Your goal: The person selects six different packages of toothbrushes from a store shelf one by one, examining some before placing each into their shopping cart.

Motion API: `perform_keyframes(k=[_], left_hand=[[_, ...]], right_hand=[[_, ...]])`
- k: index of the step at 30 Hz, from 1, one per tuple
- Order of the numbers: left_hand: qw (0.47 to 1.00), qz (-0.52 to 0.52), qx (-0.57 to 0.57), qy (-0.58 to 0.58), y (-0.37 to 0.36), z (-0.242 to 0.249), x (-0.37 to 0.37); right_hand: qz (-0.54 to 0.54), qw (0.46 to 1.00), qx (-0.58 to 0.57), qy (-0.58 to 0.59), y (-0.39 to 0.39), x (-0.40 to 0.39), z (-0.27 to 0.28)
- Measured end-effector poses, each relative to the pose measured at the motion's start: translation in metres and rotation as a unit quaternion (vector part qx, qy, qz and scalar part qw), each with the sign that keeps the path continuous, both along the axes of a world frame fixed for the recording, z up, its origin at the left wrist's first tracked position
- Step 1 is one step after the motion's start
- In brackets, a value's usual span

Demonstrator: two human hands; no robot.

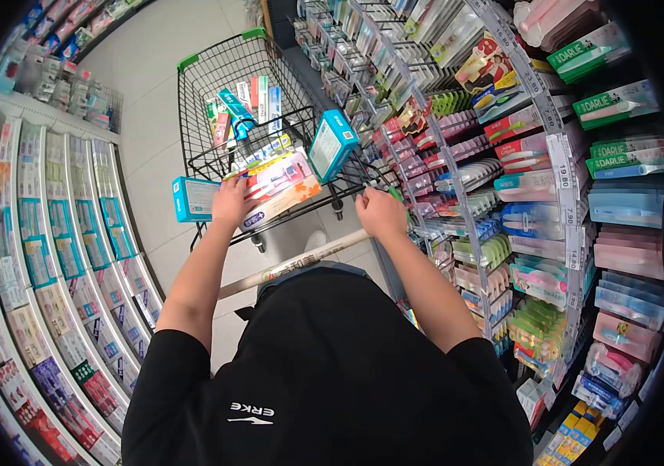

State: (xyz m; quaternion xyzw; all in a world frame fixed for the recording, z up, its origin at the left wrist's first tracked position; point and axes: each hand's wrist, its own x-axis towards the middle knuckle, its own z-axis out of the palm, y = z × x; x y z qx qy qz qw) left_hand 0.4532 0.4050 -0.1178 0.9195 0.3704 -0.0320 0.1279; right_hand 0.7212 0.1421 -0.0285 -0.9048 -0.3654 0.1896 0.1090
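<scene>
My left hand [229, 200] is closed on the left edge of a pink and white toothbrush pack [284, 186], which rests over the near end of the shopping cart [186, 116]. Another toothbrush pack [276, 147] with a yellow and blue card shows just behind it. Blue-green boxes flank the packs: one box [333, 146] on the right, another box [195, 199] beside my left hand. My right hand [381, 213] is curled near the cart's right corner, close to the shelf; what its fingers hold, if anything, is hidden.
Several boxes and a blue-green pack [232, 110] lie deeper in the cart. The cart's handle bar [309, 260] crosses in front of my body. Hanging toothbrush packs [530, 186] line the right rack, close to my right arm. Shelves of boxed goods [60, 241] stand left of the tiled floor [142, 147].
</scene>
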Motion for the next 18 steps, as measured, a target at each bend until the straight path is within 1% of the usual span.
perform_keyframes(k=[2,3,5,7,9,11,12,13,14,15,17,18], left_hand=[[0.998,-0.019,0.014,-0.050,0.011,-0.007,-0.002],[0.998,-0.019,0.015,-0.051,0.015,-0.004,-0.003],[0.998,0.006,-0.022,-0.061,0.019,0.003,-0.006],[0.996,0.012,-0.022,-0.081,0.010,0.028,-0.008],[0.991,0.044,-0.006,-0.127,-0.003,0.053,0.001],[0.985,0.070,-0.016,-0.156,-0.025,0.075,0.014],[0.981,0.084,-0.049,-0.169,-0.036,0.085,0.022],[0.975,0.097,-0.083,-0.181,-0.047,0.094,0.031],[0.966,0.109,-0.117,-0.202,-0.058,0.100,0.040],[0.956,0.117,-0.151,-0.223,-0.069,0.105,0.049],[0.926,0.110,-0.192,-0.307,-0.091,0.121,0.068],[0.931,0.094,-0.194,-0.293,-0.100,0.125,0.073]], right_hand=[[0.007,1.000,0.009,0.002,0.006,0.003,0.001],[0.007,1.000,0.010,0.001,0.009,0.005,0.001],[0.015,1.000,0.012,0.009,0.015,0.007,0.002],[0.024,1.000,0.017,0.011,0.018,0.008,-0.002],[0.032,0.999,0.025,0.007,0.023,0.011,-0.002],[0.056,0.994,0.092,0.036,0.026,0.011,0.002],[0.075,0.987,0.116,0.083,0.027,0.012,0.009],[0.069,0.987,0.121,0.079,0.031,0.012,0.004],[0.138,0.957,0.225,0.118,0.036,0.010,-0.007],[0.203,0.911,0.324,0.151,0.041,0.006,-0.013],[0.239,0.861,0.397,0.210,0.051,-0.018,-0.013],[0.208,0.847,0.319,0.372,0.054,-0.025,-0.016]])
